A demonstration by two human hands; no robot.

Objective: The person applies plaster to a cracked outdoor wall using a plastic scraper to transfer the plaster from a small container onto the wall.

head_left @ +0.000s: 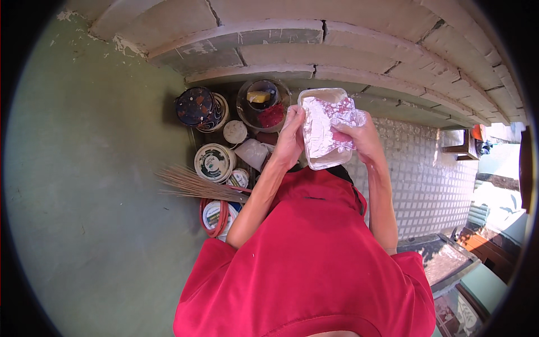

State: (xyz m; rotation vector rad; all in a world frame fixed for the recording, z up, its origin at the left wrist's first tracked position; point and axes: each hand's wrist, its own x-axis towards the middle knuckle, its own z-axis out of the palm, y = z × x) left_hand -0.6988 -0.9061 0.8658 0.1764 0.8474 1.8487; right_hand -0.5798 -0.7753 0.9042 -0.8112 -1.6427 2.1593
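Note:
My left hand (290,137) grips the left side of a pale rectangular plastic tub (322,163), held up in front of my chest. A thick layer of white paste (316,128) coats much of its inside. At the tub's right side, my right hand (366,139) is closed on a pinkish-red cloth (341,140), heavily smeared with the same white paste. The cloth lies partly over the paste, and its folds hide part of the tub's inside. White residue also shows on my right fingers.
Concrete steps (269,53) rise ahead, beside a green wall (95,185). On my left stand a dark bucket (193,105), a clear basin (243,106), a lidded tub (215,163), a stick broom (196,184) and a red hose (209,226). Patterned floor (415,185) extends right.

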